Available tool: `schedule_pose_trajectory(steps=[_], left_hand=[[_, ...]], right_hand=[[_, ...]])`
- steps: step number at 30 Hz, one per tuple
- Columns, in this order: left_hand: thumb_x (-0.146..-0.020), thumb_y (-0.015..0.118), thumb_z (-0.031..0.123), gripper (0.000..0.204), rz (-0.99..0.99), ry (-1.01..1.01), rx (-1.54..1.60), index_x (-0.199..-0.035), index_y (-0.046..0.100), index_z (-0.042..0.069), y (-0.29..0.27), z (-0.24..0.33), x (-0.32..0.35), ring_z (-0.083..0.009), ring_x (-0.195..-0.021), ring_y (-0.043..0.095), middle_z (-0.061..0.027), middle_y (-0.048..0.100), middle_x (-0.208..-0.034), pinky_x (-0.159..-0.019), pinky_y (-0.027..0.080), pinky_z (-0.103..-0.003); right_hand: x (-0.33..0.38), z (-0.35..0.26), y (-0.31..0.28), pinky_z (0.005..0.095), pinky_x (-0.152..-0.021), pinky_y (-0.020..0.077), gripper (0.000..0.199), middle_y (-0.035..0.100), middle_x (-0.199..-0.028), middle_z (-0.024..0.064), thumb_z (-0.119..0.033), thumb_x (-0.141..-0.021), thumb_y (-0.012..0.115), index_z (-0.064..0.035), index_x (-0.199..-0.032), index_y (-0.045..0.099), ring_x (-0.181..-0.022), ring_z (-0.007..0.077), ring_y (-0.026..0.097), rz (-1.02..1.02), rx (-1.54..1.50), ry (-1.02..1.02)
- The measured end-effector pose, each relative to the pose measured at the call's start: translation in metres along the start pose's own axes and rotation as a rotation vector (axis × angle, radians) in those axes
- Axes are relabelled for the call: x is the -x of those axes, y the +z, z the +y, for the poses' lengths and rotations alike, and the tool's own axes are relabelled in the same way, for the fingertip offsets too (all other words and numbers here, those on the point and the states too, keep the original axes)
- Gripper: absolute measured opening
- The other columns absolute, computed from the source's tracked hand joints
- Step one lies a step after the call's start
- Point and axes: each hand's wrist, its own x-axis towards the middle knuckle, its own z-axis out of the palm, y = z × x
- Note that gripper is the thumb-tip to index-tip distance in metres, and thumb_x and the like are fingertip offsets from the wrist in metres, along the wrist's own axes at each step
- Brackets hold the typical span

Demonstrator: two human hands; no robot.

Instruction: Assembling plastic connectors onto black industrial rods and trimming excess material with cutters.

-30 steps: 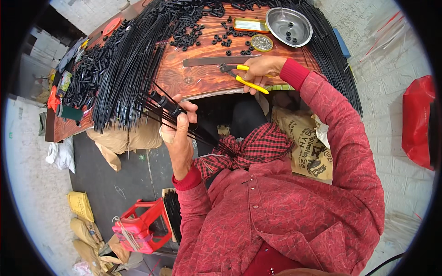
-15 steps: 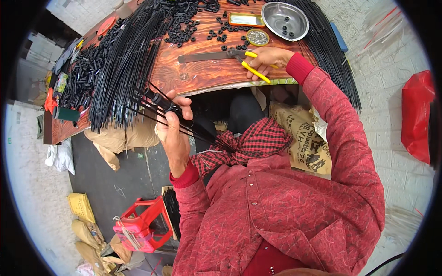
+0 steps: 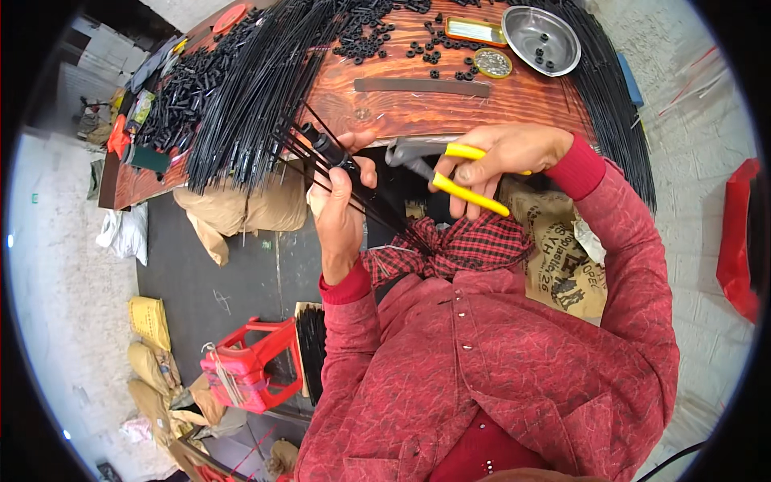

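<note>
My left hand point(image 3: 344, 197) is closed round a bundle of thin black rods point(image 3: 388, 218) with a black cylindrical fitting point(image 3: 328, 148) among them. The rods slant from above the hand down to the checked cloth point(image 3: 458, 241) on my lap. In my right hand point(image 3: 504, 165) is a pair of pliers with yellow handles point(image 3: 472, 195). Their grey jaws point(image 3: 409, 153) are apart and point left toward the fitting, a short gap away from it. Behind them, a flat metal strip point(image 3: 422, 87) lies on the wooden table point(image 3: 401, 116).
Long black rods point(image 3: 257, 96) overhang the table's left front edge; more point(image 3: 614, 104) lie at the right. A steel bowl point(image 3: 542, 40) holds a few black rings, beside a small round tin point(image 3: 492, 63) and an orange-rimmed tray point(image 3: 475, 30). A red stool point(image 3: 257, 365) stands lower left.
My right hand has lifted the pliers off the table and brought them toward me, near the left hand. The metal strip stays behind. The whole view has shifted a little.
</note>
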Motion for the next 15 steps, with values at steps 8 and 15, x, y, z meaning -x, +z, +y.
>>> schedule_pose_trajectory(steps=[8,15], left_hand=[[-0.097,0.055,0.035,0.049,-0.051,-0.035,-0.097,-0.129,0.048,-0.002,0.003,0.008,0.013,-0.0162,-0.094,0.059,-0.0164,0.061,-0.115,-0.077,0.047,-0.028],[-0.096,0.059,0.033,0.048,-0.058,-0.036,-0.047,-0.127,0.049,-0.002,0.003,0.012,0.020,-0.0155,-0.089,0.059,-0.0143,0.062,-0.111,-0.075,0.046,-0.026]], right_hand=[[-0.012,-0.017,0.020,0.0353,-0.076,0.0575,0.039,0.066,-0.107,0.0220,-0.021,-0.098,0.052,0.0063,-0.125,0.047,-0.089,0.0275,0.070,-0.136,0.029,0.041],[-0.009,-0.026,0.028,0.0356,-0.075,0.0585,0.038,0.066,-0.107,0.0248,-0.019,-0.098,0.051,0.0058,-0.126,0.046,-0.089,0.0302,0.070,-0.143,-0.012,0.113]])
